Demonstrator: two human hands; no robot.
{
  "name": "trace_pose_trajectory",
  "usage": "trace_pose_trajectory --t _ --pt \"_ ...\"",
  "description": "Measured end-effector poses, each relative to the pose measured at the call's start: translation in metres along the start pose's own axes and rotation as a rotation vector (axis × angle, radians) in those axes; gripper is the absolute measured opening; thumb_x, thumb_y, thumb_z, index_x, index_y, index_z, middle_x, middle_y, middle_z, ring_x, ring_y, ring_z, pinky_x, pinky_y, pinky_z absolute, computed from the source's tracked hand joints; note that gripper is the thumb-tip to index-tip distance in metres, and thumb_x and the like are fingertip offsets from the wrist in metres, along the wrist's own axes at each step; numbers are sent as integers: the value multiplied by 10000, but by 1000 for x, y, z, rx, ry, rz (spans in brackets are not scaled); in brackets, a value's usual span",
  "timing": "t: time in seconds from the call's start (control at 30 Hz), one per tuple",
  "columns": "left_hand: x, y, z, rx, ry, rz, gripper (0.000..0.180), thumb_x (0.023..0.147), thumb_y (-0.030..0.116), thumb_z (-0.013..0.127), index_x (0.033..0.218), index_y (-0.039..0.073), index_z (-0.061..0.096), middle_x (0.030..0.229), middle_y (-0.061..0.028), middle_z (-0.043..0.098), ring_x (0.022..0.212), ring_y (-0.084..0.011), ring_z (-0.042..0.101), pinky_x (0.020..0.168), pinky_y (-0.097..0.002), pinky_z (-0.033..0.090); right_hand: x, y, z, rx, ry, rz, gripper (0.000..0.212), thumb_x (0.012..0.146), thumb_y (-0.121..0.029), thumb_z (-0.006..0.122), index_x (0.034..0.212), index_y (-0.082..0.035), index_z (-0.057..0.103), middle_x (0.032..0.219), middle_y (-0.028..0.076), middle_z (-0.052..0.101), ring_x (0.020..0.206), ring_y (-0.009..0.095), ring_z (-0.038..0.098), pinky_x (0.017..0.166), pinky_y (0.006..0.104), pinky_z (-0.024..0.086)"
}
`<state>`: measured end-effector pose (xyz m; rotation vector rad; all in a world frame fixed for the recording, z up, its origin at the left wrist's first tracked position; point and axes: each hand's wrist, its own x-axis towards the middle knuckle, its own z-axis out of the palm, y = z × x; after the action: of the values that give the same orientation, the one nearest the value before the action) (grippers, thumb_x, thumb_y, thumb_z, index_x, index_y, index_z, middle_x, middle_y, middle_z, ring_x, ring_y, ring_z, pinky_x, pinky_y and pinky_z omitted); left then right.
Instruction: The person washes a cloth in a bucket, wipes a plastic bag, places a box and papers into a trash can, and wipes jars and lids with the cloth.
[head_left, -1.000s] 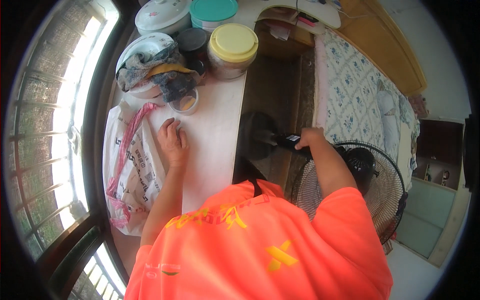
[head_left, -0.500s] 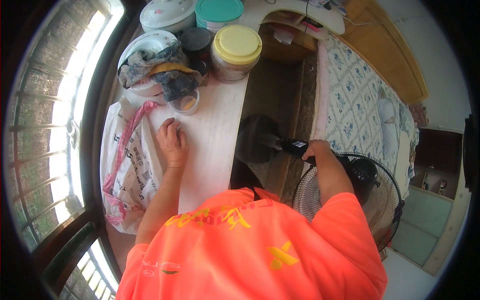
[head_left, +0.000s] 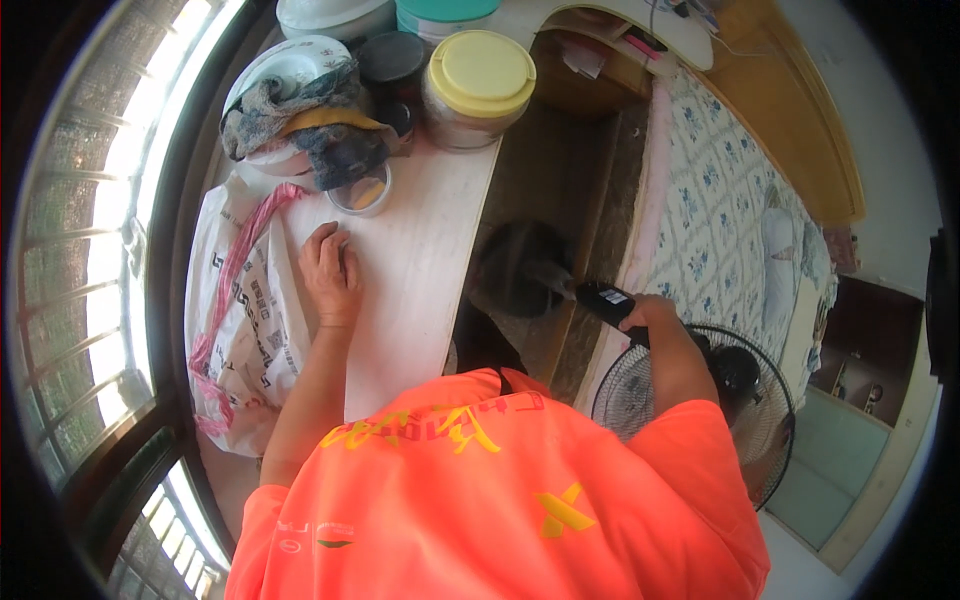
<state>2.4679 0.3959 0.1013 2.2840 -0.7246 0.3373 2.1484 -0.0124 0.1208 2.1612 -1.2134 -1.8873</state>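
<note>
My left hand (head_left: 330, 275) rests on the white tabletop (head_left: 415, 250) with its fingers loosely bent and nothing held. Beside it lies a white printed plastic bag (head_left: 240, 340) with pink tie strips. Just beyond the fingertips stands a small clear plastic cup (head_left: 360, 192) with something yellowish inside. On the right, my right hand (head_left: 652, 313) is closed round the black control housing of a pedestal fan (head_left: 605, 300). The fan's round wire cage shows partly behind my forearm. Its dark round base is on the floor, in shadow, between table and bed.
At the table's far end stand a yellow-lidded jar (head_left: 480, 85), a dark-lidded container (head_left: 392, 58), a teal-lidded tub (head_left: 447, 15) and a bowl with a grey cloth (head_left: 345, 150) on it. A barred window (head_left: 90, 250) runs along the left. A bed (head_left: 720, 180) bounds the right.
The view has shifted slightly, so the table things sit higher and further left. My right hand and the fan's housing appear a little further right and lower. My left hand stays on the table.
</note>
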Motion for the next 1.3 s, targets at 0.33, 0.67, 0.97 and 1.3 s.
trace_pose_trajectory --t 0.33,0.67,0.97,1.3 --pt "-2 -1 0 -72 29 -35 251 700 -2 603 944 49 575 1089 -137 589 1009 -341 541 884 -427 420 50 32 44 38 -2 -76 954 533 -573 787 1357 -179 508 1335 98 560 1246 267 524 1027 441 414" --pt "-7 -12 -1 -202 115 -193 309 716 25 598 1023 49 569 1105 -143 560 1037 -360 523 885 -437 434 -199 -168 -137 616 702 -1330 265 818 -153 686 1056 -66 610 929 104 611 855 272 638 740 342 522" --pt "86 30 -46 -444 519 -405 262 911 61 566 1164 3 532 1064 -110 534 923 -196 573 771 -290 479 -255 -292 -270 453 1552 -1468 433 746 -197 732 1130 -76 576 1062 133 579 965 325 555 837 434 417" --pt "135 7 -66 -499 659 -590 242 960 131 529 1182 36 554 1104 -61 561 1012 -138 532 891 -259 426 -266 -248 -303 1117 88 -1943 120 836 -80 565 928 -4 561 838 65 574 772 156 562 695 289 469"
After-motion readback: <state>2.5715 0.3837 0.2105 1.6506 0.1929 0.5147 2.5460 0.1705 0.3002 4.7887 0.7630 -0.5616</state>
